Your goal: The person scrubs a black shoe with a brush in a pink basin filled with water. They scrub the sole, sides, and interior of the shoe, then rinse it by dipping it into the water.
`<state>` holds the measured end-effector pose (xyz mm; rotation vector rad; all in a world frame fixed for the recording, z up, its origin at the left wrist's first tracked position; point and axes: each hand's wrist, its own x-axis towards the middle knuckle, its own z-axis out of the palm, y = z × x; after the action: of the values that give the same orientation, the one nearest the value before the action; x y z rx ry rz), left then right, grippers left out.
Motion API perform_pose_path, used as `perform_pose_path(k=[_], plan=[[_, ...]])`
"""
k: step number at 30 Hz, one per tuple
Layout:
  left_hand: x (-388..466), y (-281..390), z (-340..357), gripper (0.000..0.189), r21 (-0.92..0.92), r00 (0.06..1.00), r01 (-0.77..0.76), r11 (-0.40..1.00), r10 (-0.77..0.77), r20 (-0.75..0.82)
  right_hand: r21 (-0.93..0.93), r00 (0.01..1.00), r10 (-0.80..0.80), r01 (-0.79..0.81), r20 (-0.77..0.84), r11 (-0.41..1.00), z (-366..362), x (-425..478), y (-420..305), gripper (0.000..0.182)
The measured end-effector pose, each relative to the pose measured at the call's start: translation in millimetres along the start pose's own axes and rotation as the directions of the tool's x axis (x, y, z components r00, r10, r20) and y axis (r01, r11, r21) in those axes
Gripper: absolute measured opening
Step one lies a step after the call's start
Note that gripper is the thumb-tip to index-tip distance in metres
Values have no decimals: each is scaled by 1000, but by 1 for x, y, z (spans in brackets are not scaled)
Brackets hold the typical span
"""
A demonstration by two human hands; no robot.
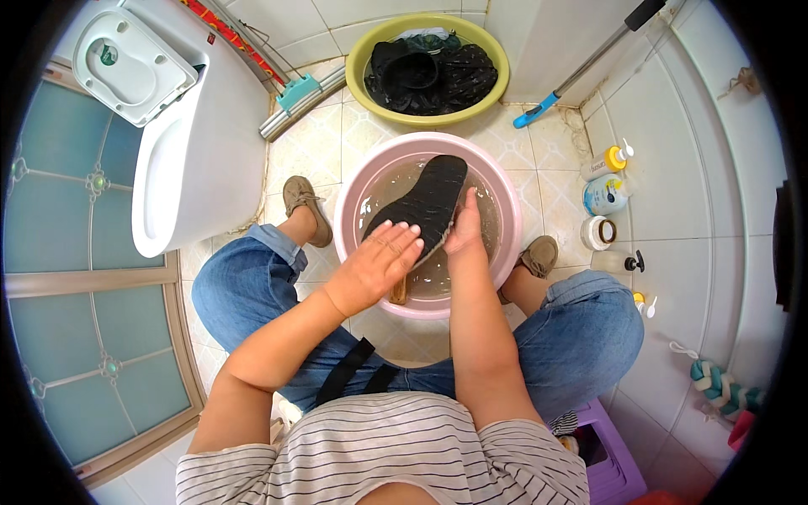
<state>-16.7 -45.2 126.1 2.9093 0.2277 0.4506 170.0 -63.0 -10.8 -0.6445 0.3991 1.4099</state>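
Note:
A black shoe insole (424,199) is held slantwise above cloudy water in a pink plastic basin (349,189) between my feet. My left hand (379,262) lies flat on the near part of its dark face, fingers close together. On the right, my right hand (465,224) supports the insole's edge, with the fingers partly hidden behind it. A brown wooden piece (398,291) sticks out beneath my left hand by the basin's near rim; the rest of it is hidden.
A yellow-green basin (427,118) with dark wet clothes stands beyond. At left are a white toilet (189,183) and a squeegee-type mop (300,95). A blue-tipped pole (536,110) leans back right; several bottles (605,194) line the right wall. A purple plastic stool (609,480) is near right.

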Motion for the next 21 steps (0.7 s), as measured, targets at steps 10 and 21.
perform_pose_path(k=[10,21], plan=[[-3,18,-3,42,38,999,-26,999,24,48,130,931,-100,58,350,990,16,-11,-14,61],[-7,9,-7,59,-124,945,224,967,-247,-214,179,892,-159,90,422,980,40,-26,-22,61]])
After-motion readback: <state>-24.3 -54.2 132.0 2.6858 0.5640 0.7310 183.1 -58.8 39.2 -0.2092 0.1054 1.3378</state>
